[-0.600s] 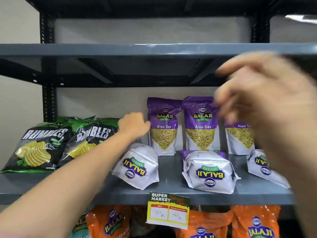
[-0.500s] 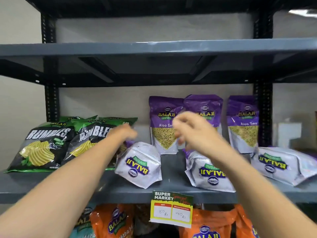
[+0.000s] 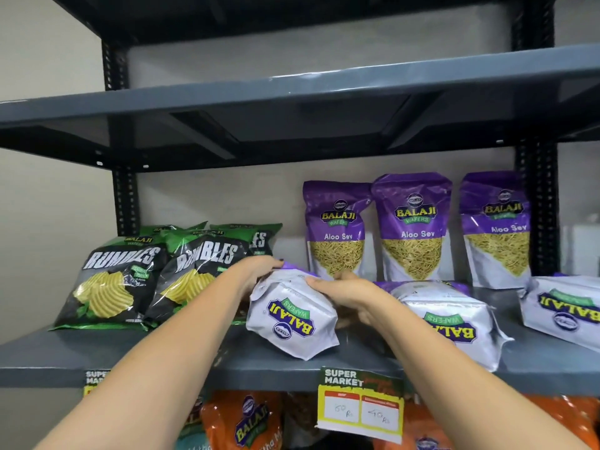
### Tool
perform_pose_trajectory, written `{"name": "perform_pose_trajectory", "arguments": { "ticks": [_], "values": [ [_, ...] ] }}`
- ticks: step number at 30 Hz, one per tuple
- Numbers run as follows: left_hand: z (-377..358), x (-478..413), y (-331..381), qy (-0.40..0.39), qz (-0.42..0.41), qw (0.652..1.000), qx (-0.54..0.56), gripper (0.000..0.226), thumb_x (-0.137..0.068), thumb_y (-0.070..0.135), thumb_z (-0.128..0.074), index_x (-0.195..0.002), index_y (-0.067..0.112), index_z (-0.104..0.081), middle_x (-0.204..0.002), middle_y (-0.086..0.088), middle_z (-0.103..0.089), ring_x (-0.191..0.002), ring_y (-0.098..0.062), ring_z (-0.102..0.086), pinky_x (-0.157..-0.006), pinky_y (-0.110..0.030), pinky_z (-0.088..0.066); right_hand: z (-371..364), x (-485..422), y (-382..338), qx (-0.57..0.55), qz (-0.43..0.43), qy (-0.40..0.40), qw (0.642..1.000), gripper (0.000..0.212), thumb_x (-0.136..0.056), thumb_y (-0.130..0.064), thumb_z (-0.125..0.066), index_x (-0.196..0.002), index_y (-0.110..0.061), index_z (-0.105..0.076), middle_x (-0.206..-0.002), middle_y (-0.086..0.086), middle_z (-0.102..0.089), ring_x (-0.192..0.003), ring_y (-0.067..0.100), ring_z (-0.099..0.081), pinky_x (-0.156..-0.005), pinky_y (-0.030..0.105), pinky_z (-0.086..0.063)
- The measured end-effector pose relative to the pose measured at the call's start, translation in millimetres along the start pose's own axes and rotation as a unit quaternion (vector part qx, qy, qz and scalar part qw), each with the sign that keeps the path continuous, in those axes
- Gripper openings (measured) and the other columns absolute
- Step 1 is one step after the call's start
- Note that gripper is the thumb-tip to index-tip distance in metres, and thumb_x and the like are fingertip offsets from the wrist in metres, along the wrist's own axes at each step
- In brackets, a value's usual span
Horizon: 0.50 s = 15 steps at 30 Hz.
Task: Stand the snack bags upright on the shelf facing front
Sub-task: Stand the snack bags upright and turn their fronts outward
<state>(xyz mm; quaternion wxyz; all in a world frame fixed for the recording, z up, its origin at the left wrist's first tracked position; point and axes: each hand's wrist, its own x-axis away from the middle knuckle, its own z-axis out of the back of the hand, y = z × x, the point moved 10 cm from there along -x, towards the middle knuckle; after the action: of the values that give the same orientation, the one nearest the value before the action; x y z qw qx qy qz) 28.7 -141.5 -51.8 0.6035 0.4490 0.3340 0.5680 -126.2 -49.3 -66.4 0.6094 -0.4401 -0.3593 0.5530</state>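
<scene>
A purple and silver Aloo Sev bag (image 3: 292,323) lies on its back on the grey shelf (image 3: 97,358), bottom toward me. My left hand (image 3: 253,271) grips its left side and my right hand (image 3: 344,293) holds its right side. Two more fallen bags lie to the right, one in the middle (image 3: 454,316) and one at the right edge (image 3: 565,310). Behind them three Aloo Sev bags stand upright facing front: left (image 3: 336,228), centre (image 3: 412,225), right (image 3: 496,228).
Black and green Rumbles chip bags (image 3: 110,280) lean at the shelf's left. A price tag (image 3: 360,404) hangs from the shelf's front edge. Orange snack bags (image 3: 246,420) fill the shelf below. Another shelf (image 3: 292,89) runs overhead, with black uprights (image 3: 535,206) at the sides.
My right hand came down from in front of the camera onto the fallen bag's right side. My left hand shifted onto its left side, so both hands now hold it.
</scene>
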Motion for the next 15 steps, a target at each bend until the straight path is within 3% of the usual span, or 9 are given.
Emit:
{"name": "perform_pose_trajectory", "arguments": {
  "ticks": [3, 5, 7, 8, 11, 15],
  "values": [
    [11.1, -2.5, 6.9, 0.024, -0.005, 0.997, 0.070, 0.029, -0.097, 0.023, -0.050, -0.071, 0.009, -0.054, -0.063, -0.005, -0.056, -0.055, -0.020, -0.050, -0.054, -0.029, -0.043, 4.9, -0.9, -4.0, -0.037, 0.034, 0.015, 0.999, 0.084, -0.084, -0.035, -0.069, -0.149, -0.011, -0.022, -0.137, 0.011, -0.051, -0.089, 0.016, -0.053, -0.061, 0.025, -0.049],
    [20.0, -5.4, 18.4, 0.056, -0.031, 0.990, 0.126, 0.024, -0.092, 0.030, -0.058, -0.082, 0.008, -0.059, -0.073, -0.005, -0.058, -0.057, -0.018, -0.053, -0.050, -0.025, -0.046, 6.9, -1.9, -10.4, -0.044, 0.073, 0.033, 0.996, 0.079, -0.082, -0.029, -0.072, -0.144, -0.011, -0.028, -0.120, 0.006, -0.054, -0.096, 0.015, -0.051, -0.060, 0.019, -0.043],
    [32.7, -7.2, 26.7, 0.115, -0.061, 0.977, 0.170, 0.044, -0.081, 0.039, -0.071, -0.107, 0.006, -0.058, -0.092, -0.010, -0.066, -0.071, -0.022, -0.063, -0.057, -0.027, -0.052, 7.7, -4.2, -15.7, -0.049, 0.102, 0.058, 0.992, 0.078, -0.076, -0.031, -0.078, -0.138, -0.019, -0.032, -0.113, -0.003, -0.055, -0.099, 0.015, -0.056, -0.076, 0.023, -0.049],
    [38.0, -3.1, 30.7, 0.144, -0.075, 0.971, 0.176, 0.049, -0.079, 0.040, -0.073, -0.111, 0.006, -0.057, -0.091, -0.011, -0.065, -0.073, -0.022, -0.063, -0.058, -0.029, -0.053, 9.0, -5.7, -17.6, -0.039, 0.117, 0.078, 0.989, 0.080, -0.068, -0.037, -0.081, -0.131, -0.029, -0.032, -0.116, -0.005, -0.060, -0.102, 0.016, -0.060, -0.088, 0.029, -0.051],
    [40.3, -3.0, 44.0, 0.165, -0.123, 0.956, 0.208, 0.032, -0.086, 0.030, -0.069, -0.102, 0.004, -0.062, -0.074, -0.005, -0.063, -0.057, -0.016, -0.056, -0.045, -0.025, -0.046, 15.2, -15.7, -18.6, 0.000, 0.151, 0.126, 0.980, 0.078, -0.049, -0.051, -0.078, -0.109, -0.048, -0.029, -0.114, -0.003, -0.070, -0.103, 0.023, -0.067, -0.094, 0.045, -0.052],
    [34.1, 0.0, 50.1, 0.175, -0.186, 0.928, 0.271, 0.020, -0.089, 0.030, -0.066, -0.092, 0.011, -0.060, -0.090, -0.008, -0.071, -0.068, -0.018, -0.063, -0.063, -0.028, -0.050, 18.8, -7.4, -24.3, 0.042, 0.182, 0.166, 0.968, 0.095, -0.065, -0.031, -0.082, -0.140, -0.030, -0.025, -0.129, 0.000, -0.064, -0.118, 0.025, -0.059, -0.099, 0.037, -0.046]
  ]
}}
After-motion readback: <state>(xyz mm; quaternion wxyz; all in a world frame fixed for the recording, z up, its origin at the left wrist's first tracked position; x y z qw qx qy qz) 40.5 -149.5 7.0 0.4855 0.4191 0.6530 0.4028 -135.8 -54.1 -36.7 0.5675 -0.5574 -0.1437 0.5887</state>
